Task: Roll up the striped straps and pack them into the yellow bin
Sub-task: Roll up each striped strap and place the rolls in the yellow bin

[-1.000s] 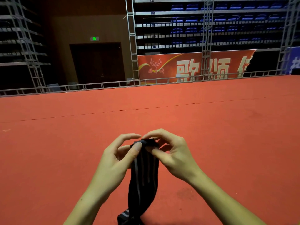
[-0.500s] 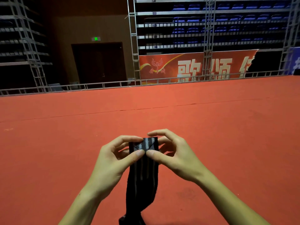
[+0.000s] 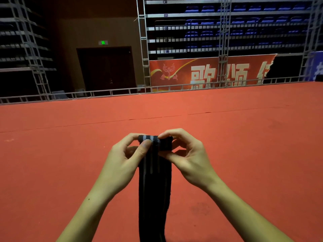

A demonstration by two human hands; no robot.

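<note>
Pinching strap roll between both hands' fingers.

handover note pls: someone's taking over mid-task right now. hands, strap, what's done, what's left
Left hand: fingers pinch the left end of the small roll at the top of the striped strap.
Right hand: fingers pinch the roll's right end.
Strap: held in the air over the red carpet; only the top is rolled, the rest hangs down out of frame.
Yellow bin: not in view.
Done: roll started.
Left: roll the hanging length, pack it in the bin. Other straps can't be seen here.
</note>
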